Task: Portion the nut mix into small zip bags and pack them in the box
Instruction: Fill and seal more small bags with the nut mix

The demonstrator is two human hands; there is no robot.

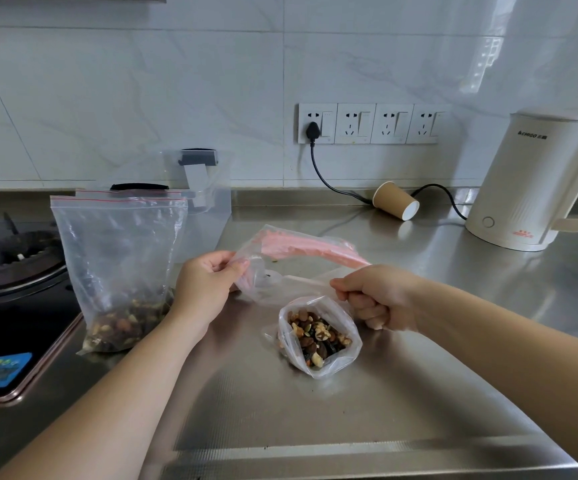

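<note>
A large clear zip bag (117,258) stands at the left of the steel counter, with nut mix in its bottom. A small open bag (318,336) filled with nut mix sits at the centre. Just behind it lies a stack of empty small zip bags (301,249) with pink-red strips. My left hand (204,289) pinches the left edge of an empty clear bag (263,282). My right hand (374,296) pinches the same bag's right edge, with its other fingers curled. A clear plastic box (207,199) with black lid clips stands behind the large bag.
A gas hob (13,271) takes up the counter's left end. A brown paper cup (396,200) lies on its side at the back. A cream electric kettle (537,181) stands at the right, its black cord running to the wall sockets (370,123).
</note>
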